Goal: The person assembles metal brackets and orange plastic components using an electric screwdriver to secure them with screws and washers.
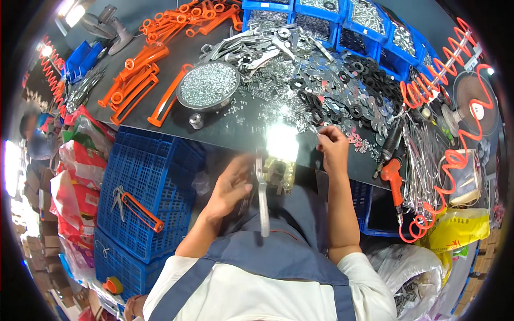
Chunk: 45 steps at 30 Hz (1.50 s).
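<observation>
A silver metal lever stands out toward me from a brass-coloured fixture at the near edge of the dark table. Just left of the lever is my left hand, its thumb apart from its fingers and nothing visible in it; the fingertips are blurred. My right hand is over the table edge, thumb and forefinger pinched together at the rim of the loose small parts. What they pinch is too small to make out. Beyond it lie springs, black rings and flat metal washers.
A bowl of small metal rivets and orange caulking-gun frames are on the left. Blue bins line the back. At right are an orange air screwdriver, a coiled red hose and metal rods. Blue crates stand lower left.
</observation>
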Each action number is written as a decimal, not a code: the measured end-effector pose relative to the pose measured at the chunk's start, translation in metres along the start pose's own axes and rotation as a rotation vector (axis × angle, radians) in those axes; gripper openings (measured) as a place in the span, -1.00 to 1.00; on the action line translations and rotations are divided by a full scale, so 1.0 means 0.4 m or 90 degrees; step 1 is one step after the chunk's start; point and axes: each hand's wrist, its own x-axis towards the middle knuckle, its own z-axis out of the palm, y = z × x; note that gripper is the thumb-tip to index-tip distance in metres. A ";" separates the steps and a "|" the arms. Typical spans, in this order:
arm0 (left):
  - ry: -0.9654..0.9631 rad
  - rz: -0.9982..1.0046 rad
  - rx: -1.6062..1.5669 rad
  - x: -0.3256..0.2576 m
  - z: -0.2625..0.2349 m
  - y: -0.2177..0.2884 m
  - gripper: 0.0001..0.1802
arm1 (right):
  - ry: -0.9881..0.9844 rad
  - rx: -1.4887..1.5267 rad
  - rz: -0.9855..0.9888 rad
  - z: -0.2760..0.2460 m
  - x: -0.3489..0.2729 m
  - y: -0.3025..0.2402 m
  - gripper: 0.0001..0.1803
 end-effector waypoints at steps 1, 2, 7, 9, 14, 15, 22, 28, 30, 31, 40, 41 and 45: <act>-0.019 0.016 -0.096 -0.003 -0.006 -0.002 -0.39 | -0.021 0.210 0.086 0.004 -0.029 -0.020 -0.90; 0.049 0.004 0.034 0.002 0.010 -0.010 -0.41 | -0.028 0.209 0.096 0.016 -0.057 -0.042 -0.90; 0.159 0.052 0.356 0.062 0.071 -0.028 -0.62 | -0.032 0.211 0.126 0.044 -0.092 -0.040 -0.89; 0.136 -0.004 0.365 0.082 0.080 -0.024 -0.49 | 0.080 -0.200 -0.020 0.027 -0.019 0.030 -0.86; 0.168 0.002 0.189 0.063 0.038 -0.076 -0.61 | 0.030 -0.091 0.030 -0.013 0.027 0.037 -0.95; 0.162 -0.002 0.185 0.062 0.040 -0.070 -0.61 | 0.037 -0.095 0.033 -0.024 0.029 0.047 -0.95; 0.193 -0.029 0.234 0.053 0.037 -0.066 -0.60 | 0.016 -0.264 -0.064 -0.009 -0.052 -0.022 -0.81; 0.150 -0.058 0.179 0.054 0.048 -0.057 -0.68 | -0.077 -0.465 -0.234 0.030 -0.112 0.014 -0.83; 0.130 -0.059 0.135 0.052 0.054 -0.057 -0.69 | -0.090 -0.461 -0.213 0.024 -0.114 0.020 -0.82; 0.133 -0.059 0.136 0.051 0.056 -0.059 -0.69 | -0.104 -0.457 -0.193 0.023 -0.114 0.020 -0.81; 0.187 0.002 0.152 0.042 0.073 -0.062 -0.71 | -0.013 -0.038 -0.101 0.079 -0.235 -0.119 -0.79; 0.190 0.001 0.153 0.037 0.070 -0.062 -0.71 | -0.025 0.075 -0.132 0.095 -0.256 -0.128 -0.76; 0.153 -0.014 0.242 0.034 0.079 -0.032 -0.68 | -0.084 0.046 -0.299 0.121 -0.264 -0.111 -0.69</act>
